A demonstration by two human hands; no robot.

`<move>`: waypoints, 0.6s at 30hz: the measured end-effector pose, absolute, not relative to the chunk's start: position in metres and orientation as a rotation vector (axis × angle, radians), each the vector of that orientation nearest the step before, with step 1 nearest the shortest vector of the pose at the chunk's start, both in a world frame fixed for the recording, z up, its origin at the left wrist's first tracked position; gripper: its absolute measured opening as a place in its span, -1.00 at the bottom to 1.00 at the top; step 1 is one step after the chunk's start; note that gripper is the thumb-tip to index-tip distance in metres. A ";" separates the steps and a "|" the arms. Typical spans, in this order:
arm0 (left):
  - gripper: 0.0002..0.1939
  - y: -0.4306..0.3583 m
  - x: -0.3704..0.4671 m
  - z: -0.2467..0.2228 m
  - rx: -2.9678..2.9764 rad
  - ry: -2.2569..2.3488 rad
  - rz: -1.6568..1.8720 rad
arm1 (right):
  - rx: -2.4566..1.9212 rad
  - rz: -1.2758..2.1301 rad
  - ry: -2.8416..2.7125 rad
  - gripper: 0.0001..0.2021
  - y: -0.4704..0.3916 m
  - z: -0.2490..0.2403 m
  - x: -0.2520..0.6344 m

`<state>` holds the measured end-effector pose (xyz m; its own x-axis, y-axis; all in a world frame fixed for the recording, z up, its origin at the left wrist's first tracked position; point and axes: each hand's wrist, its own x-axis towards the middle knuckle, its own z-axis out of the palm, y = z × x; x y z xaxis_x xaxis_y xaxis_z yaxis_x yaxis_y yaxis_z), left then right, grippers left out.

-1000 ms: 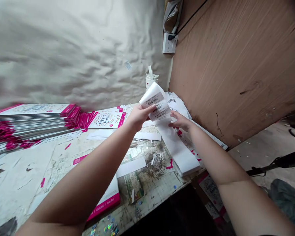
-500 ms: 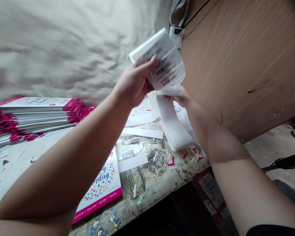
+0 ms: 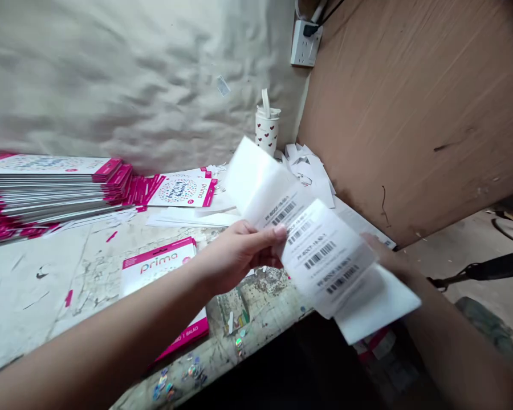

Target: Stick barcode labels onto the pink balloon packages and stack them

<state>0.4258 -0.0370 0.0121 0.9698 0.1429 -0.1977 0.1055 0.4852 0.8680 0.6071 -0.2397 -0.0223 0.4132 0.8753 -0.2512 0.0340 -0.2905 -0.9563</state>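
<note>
My left hand [image 3: 250,247] pinches a folded strip of white barcode labels [image 3: 320,253], thumb on the printed face. The strip fans out above the table's front edge, with a blank white part [image 3: 256,176] behind and another at the lower right. My right hand [image 3: 382,256] grips the strip's right side; its fingers are hidden behind the paper, and it is blurred. Below my left forearm lies a white-and-pink balloon package [image 3: 158,259] marked "prima", partly covered by the arm.
A tall stack of pink-edged packages [image 3: 51,182] stands at left, with loose ones [image 3: 179,191] beside it. A white cup with hearts [image 3: 267,128] stands at the back near paper scraps [image 3: 310,168]. A wooden panel [image 3: 410,114] bounds the right; a power strip [image 3: 306,42] hangs above.
Both hands have come down and nearer with the label strip, from in front of the wall to over the table's edge. The strip is now spread out, and the cup has come into view.
</note>
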 end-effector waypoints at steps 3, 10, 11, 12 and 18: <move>-0.86 -0.030 0.445 -0.008 0.960 0.363 0.104 | -1.633 1.102 -0.697 -0.82 -0.267 -0.053 0.588; -0.84 -0.006 0.468 0.051 0.858 0.391 0.459 | -1.550 0.972 -0.886 -0.67 -0.254 -0.066 0.587; -0.85 -0.004 0.466 0.058 0.868 0.383 0.511 | -1.538 0.916 -0.937 -0.68 -0.244 -0.065 0.593; -0.85 -0.002 0.463 0.065 0.881 0.372 0.558 | -1.525 0.825 -0.990 -0.72 -0.230 -0.063 0.601; -0.70 0.003 0.450 0.095 1.049 0.019 0.736 | -1.316 0.041 -1.237 -0.82 -0.113 -0.009 0.660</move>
